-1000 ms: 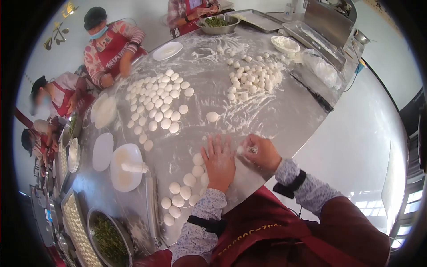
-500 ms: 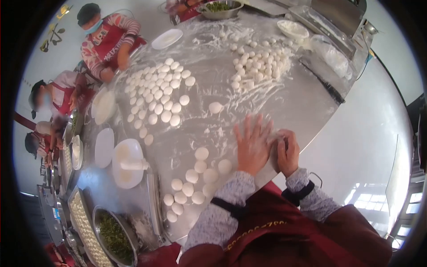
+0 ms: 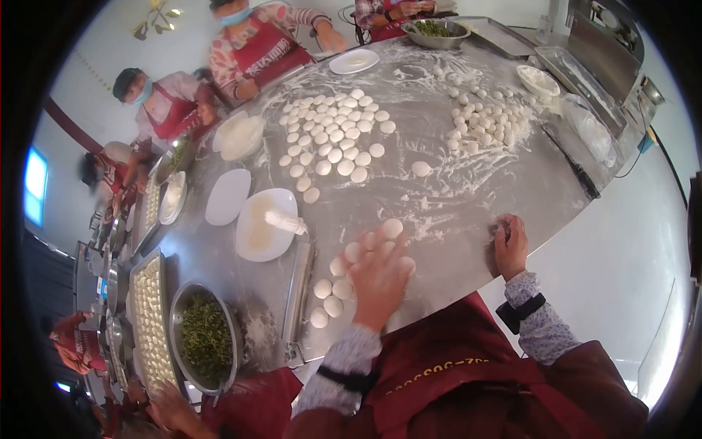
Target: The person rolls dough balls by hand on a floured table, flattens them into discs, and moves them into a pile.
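Observation:
My left hand [image 3: 379,282] is spread palm-down over a group of flattened dough rounds [image 3: 322,288], slightly smeared by motion. Some rounds show past its fingertips and sides; others are hidden under it. Farther right, near the table's edge, my right hand [image 3: 513,247] rests on the metal with its fingers curled inward. Whatever lies inside those fingers is hidden in dark shadow. A single dough ball [image 3: 421,169] sits apart beyond both hands on the floured steel table [image 3: 446,252].
Many dough rounds [image 3: 335,136] and cut dough pieces [image 3: 486,124] lie farther back. A rolling pin [image 3: 298,293], a white plate [image 3: 252,245], a bowl of chopped greens [image 3: 206,336] and a tray of dumplings [image 3: 150,322] stand left. A knife [image 3: 574,164] lies right. Several co-workers surround the table.
My left hand has moved left onto the dough rounds, away from my right hand. The right hand now rests alone near the edge. The view has shifted, showing more of the left side.

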Motion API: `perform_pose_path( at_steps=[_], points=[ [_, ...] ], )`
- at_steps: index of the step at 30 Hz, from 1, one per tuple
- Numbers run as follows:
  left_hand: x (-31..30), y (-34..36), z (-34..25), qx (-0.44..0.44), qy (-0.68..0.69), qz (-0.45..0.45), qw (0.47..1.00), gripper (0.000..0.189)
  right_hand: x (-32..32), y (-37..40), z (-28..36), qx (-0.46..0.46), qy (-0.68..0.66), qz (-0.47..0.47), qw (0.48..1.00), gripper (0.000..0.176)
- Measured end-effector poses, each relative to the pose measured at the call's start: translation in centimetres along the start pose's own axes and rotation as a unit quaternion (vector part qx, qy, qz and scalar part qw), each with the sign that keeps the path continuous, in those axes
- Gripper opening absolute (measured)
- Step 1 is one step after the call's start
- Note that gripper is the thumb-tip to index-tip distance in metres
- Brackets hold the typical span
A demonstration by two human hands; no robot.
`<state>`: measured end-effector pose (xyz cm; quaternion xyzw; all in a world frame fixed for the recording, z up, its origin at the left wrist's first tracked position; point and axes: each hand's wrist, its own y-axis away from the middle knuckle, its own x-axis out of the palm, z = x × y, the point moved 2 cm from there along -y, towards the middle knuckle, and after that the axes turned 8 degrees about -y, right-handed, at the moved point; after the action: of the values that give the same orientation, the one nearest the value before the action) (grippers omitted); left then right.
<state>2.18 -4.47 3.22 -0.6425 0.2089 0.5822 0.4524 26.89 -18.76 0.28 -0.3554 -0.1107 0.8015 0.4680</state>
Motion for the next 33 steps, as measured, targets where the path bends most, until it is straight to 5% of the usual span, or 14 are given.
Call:
perform_pose_path(
  at_steps=[1, 3, 6, 10, 23, 25, 28, 30, 32, 33],
  points=[
    [-0.6, 2.2, 1.1, 0.030, -0.060, 0.028, 0.997, 0.059, 0.0, 0.0, 0.2, 0.000, 0.006, 0.006, 1.000, 0.020],
    [-2.7, 6.4, 2.2, -0.206, 0.043, 0.048, 0.976, 0.072, 0.0, 0.1, 0.4, 0.005, 0.015, -0.001, 1.000, 0.019],
    [-3.5, 9.6, 1.9, -0.229, 0.042, 0.145, 0.962, 0.084, 0.1, 0.1, 0.9, -0.020, 0.047, 0.008, 0.999, 0.018],
    [-2.7, 7.1, 0.2, -0.236, 0.026, 0.149, 0.960, 0.089, 0.1, 0.2, 1.5, -0.018, 0.047, 0.023, 0.998, 0.017],
    [8.6, -18.6, 3.7, -0.215, 0.055, 0.137, 0.965, 0.082, -0.1, -0.1, 2.0, 0.027, 0.048, 0.058, 0.997, 0.025],
    [7.8, -21.4, 3.1, -0.205, 0.041, 0.060, 0.976, 0.077, -0.2, -0.1, 1.8, 0.048, 0.040, 0.060, 0.996, 0.025],
    [7.9, -19.5, -0.8, 0.052, 0.137, 0.009, 0.989, 0.068, -0.2, -0.3, 2.2, 0.055, 0.033, 0.060, 0.996, 0.025],
    [4.3, -16.1, -4.3, 0.214, 0.134, 0.118, 0.960, 0.066, -0.3, -0.4, 2.5, 0.060, 0.043, 0.066, 0.995, 0.025],
    [3.7, -13.4, -5.3, 0.361, 0.173, 0.136, 0.906, 0.060, -0.2, -0.2, 2.4, 0.062, 0.056, 0.073, 0.994, 0.025],
    [4.5, -13.8, -5.2, 0.364, 0.175, 0.134, 0.905, 0.060, -0.1, -0.1, 2.2, 0.063, 0.059, 0.071, 0.994, 0.025]
  ],
)
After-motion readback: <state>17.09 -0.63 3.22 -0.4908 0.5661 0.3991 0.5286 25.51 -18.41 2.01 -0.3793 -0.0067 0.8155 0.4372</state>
